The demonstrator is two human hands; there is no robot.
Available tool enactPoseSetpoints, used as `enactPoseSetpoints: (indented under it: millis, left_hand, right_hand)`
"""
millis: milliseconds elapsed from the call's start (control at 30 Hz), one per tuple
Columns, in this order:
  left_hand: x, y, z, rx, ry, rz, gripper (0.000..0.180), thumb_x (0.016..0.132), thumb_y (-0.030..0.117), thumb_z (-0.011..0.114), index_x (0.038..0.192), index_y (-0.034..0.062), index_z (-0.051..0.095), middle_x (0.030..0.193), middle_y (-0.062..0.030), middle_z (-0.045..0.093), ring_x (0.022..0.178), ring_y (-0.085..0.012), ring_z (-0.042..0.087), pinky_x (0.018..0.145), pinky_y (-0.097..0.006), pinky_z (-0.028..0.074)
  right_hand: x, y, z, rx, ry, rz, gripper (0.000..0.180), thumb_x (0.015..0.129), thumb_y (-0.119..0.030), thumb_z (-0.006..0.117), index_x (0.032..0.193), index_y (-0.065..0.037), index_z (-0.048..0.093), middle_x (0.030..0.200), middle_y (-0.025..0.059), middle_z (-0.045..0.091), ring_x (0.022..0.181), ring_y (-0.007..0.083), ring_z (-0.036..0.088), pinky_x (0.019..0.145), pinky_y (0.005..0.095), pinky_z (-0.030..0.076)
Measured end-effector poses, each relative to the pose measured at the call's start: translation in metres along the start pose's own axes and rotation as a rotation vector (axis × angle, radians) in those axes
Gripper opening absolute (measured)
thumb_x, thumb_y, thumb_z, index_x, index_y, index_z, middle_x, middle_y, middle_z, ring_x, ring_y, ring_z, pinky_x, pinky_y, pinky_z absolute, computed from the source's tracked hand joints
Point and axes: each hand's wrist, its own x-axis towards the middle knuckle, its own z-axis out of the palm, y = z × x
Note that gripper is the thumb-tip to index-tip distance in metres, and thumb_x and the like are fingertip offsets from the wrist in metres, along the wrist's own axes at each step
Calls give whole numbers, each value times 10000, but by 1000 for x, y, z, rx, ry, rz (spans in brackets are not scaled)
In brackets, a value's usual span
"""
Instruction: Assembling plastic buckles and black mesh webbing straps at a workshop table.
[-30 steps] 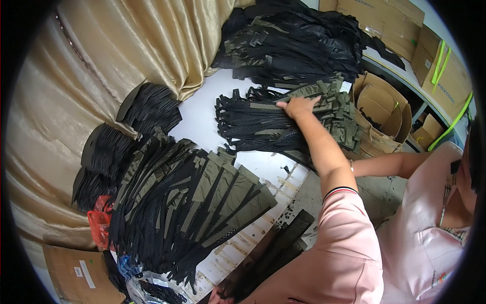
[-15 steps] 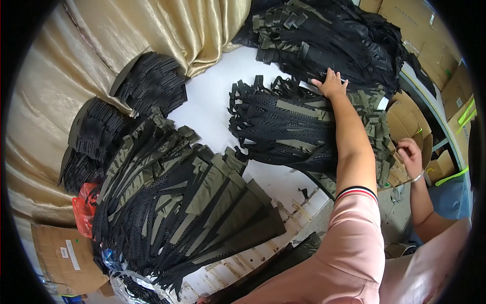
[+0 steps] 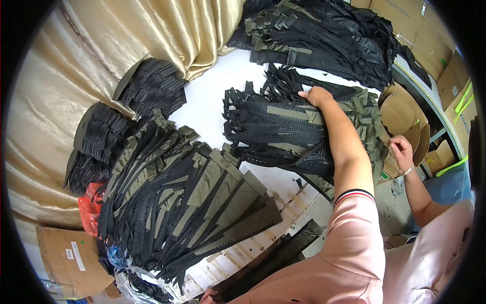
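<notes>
right hand (image 3: 318, 95) lies flat, fingers loose, on the black mesh strap stack (image 3: 273, 129) at centre frame on the worktop (image 3: 210, 101); left hand (image 3: 206, 296) barely shows, grip unclear. best press evenly, lift one piece.

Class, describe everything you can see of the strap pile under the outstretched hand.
The strap pile is a loose heap of black mesh straps mixed with olive-green fabric strips, looking like woven nylon. It lies flat on the white table, strap ends fanned toward the left. The right hand rests on its top edge, the forearm lying across it.
</notes>
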Motion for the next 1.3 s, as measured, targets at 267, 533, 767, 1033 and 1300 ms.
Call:
enactPoseSetpoints:
  millis: [267,533,767,1033,1300]
  left_hand:
    - [-1,3,-12,127,-203,75,402,877,324,549,1166,48,504,587,54,405,487,-46,347,406,-221,233]
    - [11,-4,-12,75,-159,33,368,879,331,546,1134,68,509,589,50,411,487,-47,349,408,-224,235]
    - [14,-1,-16,67,-154,3,339,881,336,544,1106,85,513,592,46,417,486,-49,351,409,-226,237]
    - [-3,-3,-16,38,-47,-73,309,912,337,491,1120,108,469,780,4,531,614,-107,486,494,-248,387]
    - [-4,-19,-30,4,-342,134,290,855,300,602,955,53,486,1069,-169,538,774,-192,518,621,-305,464]
  right_hand:
    - [-16,10,-1,-21,316,108,805,824,-640,458,1440,-169,245,1500,85,221,1397,268,153,1094,550,157]
    - [1,13,-9,14,12,247,908,772,-792,291,1467,-229,131,1468,112,290,1360,307,255,1084,601,96]
    - [0,4,-12,-51,3,219,844,805,-736,356,1331,-83,453,1404,150,392,1336,314,308,1074,568,171]
    - [-41,-11,-20,-140,314,140,519,867,-503,507,1245,-150,547,1353,98,434,1259,267,389,1042,604,225]
    - [-87,-31,17,39,376,-177,667,844,-605,458,1376,-211,381,1452,116,313,1371,294,219,1068,599,169]
